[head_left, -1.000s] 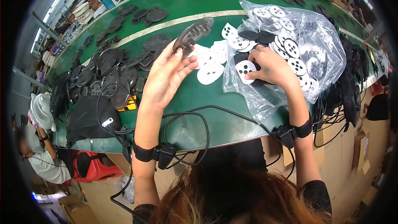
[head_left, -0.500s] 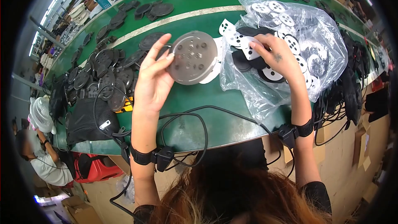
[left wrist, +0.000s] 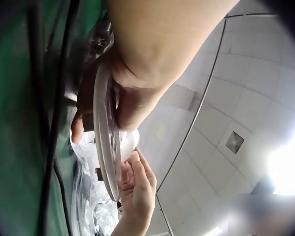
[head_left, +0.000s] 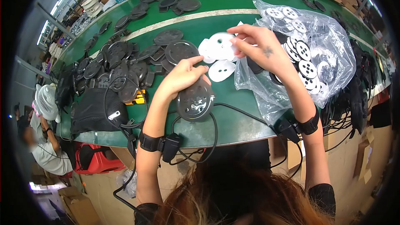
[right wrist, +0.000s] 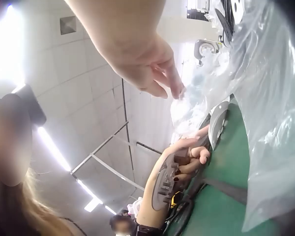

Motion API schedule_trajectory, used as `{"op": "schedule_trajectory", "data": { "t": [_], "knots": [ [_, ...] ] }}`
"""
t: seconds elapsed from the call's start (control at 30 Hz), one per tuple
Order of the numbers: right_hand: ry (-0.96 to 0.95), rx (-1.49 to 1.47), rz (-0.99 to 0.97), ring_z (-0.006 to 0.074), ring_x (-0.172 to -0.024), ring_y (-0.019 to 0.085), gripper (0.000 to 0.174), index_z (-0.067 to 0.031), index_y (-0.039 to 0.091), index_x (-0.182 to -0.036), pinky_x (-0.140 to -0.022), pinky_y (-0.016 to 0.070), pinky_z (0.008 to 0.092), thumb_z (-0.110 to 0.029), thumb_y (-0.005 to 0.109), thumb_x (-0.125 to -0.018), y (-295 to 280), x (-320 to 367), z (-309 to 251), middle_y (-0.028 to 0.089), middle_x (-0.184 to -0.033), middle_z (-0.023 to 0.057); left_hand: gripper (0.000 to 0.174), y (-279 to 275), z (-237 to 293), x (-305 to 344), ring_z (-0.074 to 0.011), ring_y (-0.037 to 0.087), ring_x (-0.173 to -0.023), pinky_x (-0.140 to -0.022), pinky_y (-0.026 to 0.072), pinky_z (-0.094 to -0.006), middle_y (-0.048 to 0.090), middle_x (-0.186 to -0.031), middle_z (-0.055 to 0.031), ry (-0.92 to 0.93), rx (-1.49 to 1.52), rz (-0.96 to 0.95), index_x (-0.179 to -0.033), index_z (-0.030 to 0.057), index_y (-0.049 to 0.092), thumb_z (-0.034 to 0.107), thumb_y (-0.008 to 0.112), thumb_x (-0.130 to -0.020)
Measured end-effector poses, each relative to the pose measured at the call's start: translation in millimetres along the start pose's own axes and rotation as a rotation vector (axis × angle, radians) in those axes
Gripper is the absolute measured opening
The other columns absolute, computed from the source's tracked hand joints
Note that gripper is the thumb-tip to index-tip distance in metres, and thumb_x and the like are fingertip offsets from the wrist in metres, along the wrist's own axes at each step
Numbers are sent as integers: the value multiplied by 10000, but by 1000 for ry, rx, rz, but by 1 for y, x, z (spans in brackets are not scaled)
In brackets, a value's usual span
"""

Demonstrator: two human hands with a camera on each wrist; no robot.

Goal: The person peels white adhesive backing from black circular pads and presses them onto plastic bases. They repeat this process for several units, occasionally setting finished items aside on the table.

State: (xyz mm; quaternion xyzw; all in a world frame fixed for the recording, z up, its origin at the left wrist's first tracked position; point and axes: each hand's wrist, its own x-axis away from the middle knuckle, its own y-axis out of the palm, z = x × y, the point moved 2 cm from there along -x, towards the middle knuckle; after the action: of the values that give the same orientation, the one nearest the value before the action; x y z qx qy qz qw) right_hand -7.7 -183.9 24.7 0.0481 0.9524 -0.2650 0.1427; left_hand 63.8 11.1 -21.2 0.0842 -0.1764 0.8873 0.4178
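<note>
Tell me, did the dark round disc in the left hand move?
Yes. The disc in the left hand came down toward the table near edge, away from the white pieces.

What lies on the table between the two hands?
A white cut-out with holes lies on the green table between the left hand, holding a black disc, and the right hand, pinching a white sheet. The head view shows it.

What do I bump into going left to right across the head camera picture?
White fan → black mesh bag → left hand gripping a black disc → white pad, pinched by the right hand → clear plastic bag of more pads.
</note>
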Motion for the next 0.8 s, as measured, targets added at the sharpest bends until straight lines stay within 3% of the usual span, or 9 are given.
{"op": "schedule_trajectory", "data": {
  "t": [0.07, 0.2, 0.3, 0.33, 0.4, 0.47, 0.67, 0.77, 0.8],
  "knots": [
    [-21, 102, 6, 155, -745, 633, 355, 63, 522, -1103, -674, 496, 264, -165, 570, -834, 4, -3, 2, 631, -869, 125, 501, 6, -7, -8, -109, 598, -655, -653, 456, -222, 633, -714, -100, 20, 34, -67, -1318, 23, 348, 144, 453, -843],
    [-127, 163, 178, 158, -730, 625, 358, -24, 542, -1128, -669, 488, 272, -188, 593, -814, -14, 0, 10, 621, -950, 122, 567, 7, -7, -13, -121, 598, -678, -680, 443, -231, 625, -694, -102, -25, 109, -89, -1369, 76, 271, 136, 455, -836],
    [132, 481, 46, 200, -715, 591, 307, -12, 561, -1025, -632, 460, 284, -193, 627, -786, -44, 6, 20, 595, -919, 133, 559, 3, -7, -13, -117, 593, -686, -679, 440, -226, 627, -693, -103, 29, 44, -64, -1359, 52, 282, 137, 456, -835],
    [136, 483, 45, 200, -715, 591, 307, -12, 561, -1025, -632, 460, 284, -193, 627, -786, -51, 12, 27, 595, -919, 133, 496, 2, -4, -11, -109, 587, -661, -657, 446, -224, 628, -688, -99, 39, 54, -31, -1311, 22, 359, 135, 457, -838],
    [233, 689, -249, 238, -755, 542, 289, -11, 554, -910, -659, 431, 316, -177, 689, -715, -55, 24, 41, 542, -841, 115, 454, -1, 5, -3, -104, 585, -648, -638, 445, -219, 628, -686, -96, 26, 10, 16, -1274, 10, 403, 133, 457, -840],
    [208, 704, -241, 245, -773, 515, 296, -16, 545, -865, -676, 418, 328, -171, 713, -678, -54, 28, 42, 508, -829, 106, 340, -4, 7, 4, -81, 559, -593, -575, 429, -199, 622, -674, -77, 52, -37, 118, -1157, 4, 531, 128, 462, -848],
    [187, 619, -125, 259, -811, 468, 336, -36, 472, -858, -714, 399, 342, -84, 724, -640, -54, 26, 41, 456, -847, 106, 268, -13, 18, 14, -57, 497, -570, -549, 385, -185, 588, -635, -42, 174, 3, 209, -1061, 21, 606, 126, 471, -854],
    [92, 177, -94, 120, -658, 497, 338, -45, 471, -970, -607, 428, 243, 7, 668, -700, -57, 19, 22, 473, -725, 26, 266, -12, 22, 18, -45, 470, -523, -496, 359, -178, 585, -634, -43, 235, 53, 208, -1054, 17, 607, 143, 471, -862],
    [-37, 10, -68, 47, -599, 431, 339, -33, 489, -1022, -557, 388, 179, 4, 659, -732, -54, 17, 19, 422, -676, -28, 265, -7, 30, 23, -38, 445, -488, -462, 340, -174, 589, -641, -47, 247, 92, 132, -1047, 15, 608, 154, 469, -869]
  ]
}}
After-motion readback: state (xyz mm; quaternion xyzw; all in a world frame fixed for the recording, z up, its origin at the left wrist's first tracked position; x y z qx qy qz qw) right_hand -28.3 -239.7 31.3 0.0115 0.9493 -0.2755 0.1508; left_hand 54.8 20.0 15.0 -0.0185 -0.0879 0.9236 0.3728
